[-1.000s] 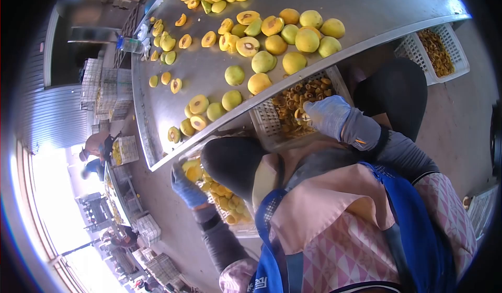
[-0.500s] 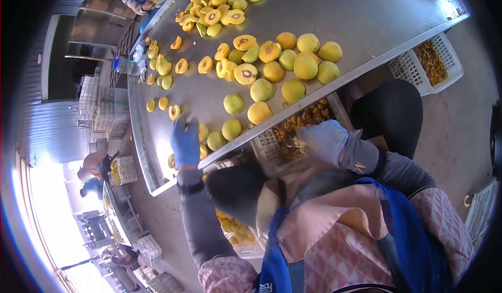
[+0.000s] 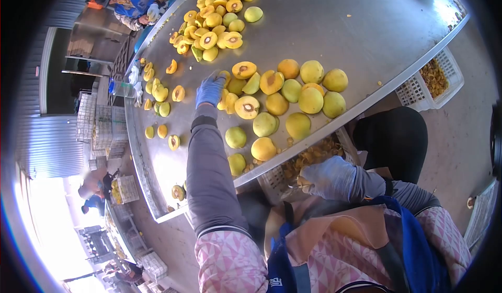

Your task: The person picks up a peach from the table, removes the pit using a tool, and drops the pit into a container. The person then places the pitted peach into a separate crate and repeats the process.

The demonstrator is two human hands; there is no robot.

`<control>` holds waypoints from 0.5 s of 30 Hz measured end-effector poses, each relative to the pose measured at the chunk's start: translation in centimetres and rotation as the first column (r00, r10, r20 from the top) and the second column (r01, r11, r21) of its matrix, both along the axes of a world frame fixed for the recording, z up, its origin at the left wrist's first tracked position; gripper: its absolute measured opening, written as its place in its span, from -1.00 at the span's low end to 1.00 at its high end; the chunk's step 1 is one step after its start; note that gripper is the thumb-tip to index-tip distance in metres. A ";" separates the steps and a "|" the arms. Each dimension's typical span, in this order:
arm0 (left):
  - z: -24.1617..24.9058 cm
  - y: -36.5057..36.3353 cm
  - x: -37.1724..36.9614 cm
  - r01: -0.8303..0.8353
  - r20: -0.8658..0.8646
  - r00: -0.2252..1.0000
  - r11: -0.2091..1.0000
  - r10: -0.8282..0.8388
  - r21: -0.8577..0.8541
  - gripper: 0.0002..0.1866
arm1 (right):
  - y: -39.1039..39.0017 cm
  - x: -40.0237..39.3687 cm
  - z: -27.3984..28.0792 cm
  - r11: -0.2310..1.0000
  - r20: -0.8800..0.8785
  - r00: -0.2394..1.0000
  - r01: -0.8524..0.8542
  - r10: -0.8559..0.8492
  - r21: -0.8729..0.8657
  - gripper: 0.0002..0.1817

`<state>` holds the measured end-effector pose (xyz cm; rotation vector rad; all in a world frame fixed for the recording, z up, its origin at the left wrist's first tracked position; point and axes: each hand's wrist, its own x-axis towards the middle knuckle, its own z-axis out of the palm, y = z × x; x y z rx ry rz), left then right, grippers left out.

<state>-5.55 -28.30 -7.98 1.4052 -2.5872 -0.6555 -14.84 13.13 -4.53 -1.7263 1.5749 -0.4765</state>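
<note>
My left hand [image 3: 210, 89], in a blue glove, reaches over the metal table with fingers stretched out against a yellow peach half [image 3: 225, 77]. Its palm side and part of the fruit are hidden. Close by lie a cut half with its pit showing [image 3: 247, 107] and another half [image 3: 243, 70]. Whole yellow-green peaches [image 3: 310, 101] are grouped to the right. My right hand [image 3: 332, 179], gloved too, is closed in front of my body, above a crate of brown pits and scraps [image 3: 319, 154]. Something small, brownish and partly shiny pokes from its fingers, too blurred to name.
A heap of cut peaches [image 3: 212, 24] lies farther up the metal table [image 3: 308, 10]. Smaller halves [image 3: 159, 92] sit near its left edge, by a clear bottle [image 3: 123, 89]. A white crate of scraps [image 3: 438, 84] stands at right. A co-worker [image 3: 138, 3] works at upper left.
My left hand has moved from the near-left part of the table up to the cut halves. My right hand stays closed, slightly lower. The view has shifted a little.
</note>
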 end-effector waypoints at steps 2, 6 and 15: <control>0.7 1.8 -0.1 0.038 0.016 0.999 0.996 -0.039 0.080 -0.35 | 0.0 0.0 0.3 1.000 0.009 1.000 -0.002 0.002 -0.005 -0.70; 3.1 7.7 1.7 0.051 0.168 0.983 0.991 -0.072 0.122 -0.33 | 0.3 0.3 -0.4 0.996 0.020 1.000 0.014 -0.013 -0.084 -0.69; 4.8 12.8 4.6 0.085 0.072 0.996 0.892 -0.059 -0.444 -0.46 | 0.8 0.2 1.5 0.992 0.072 0.993 0.104 -0.098 -0.074 -0.64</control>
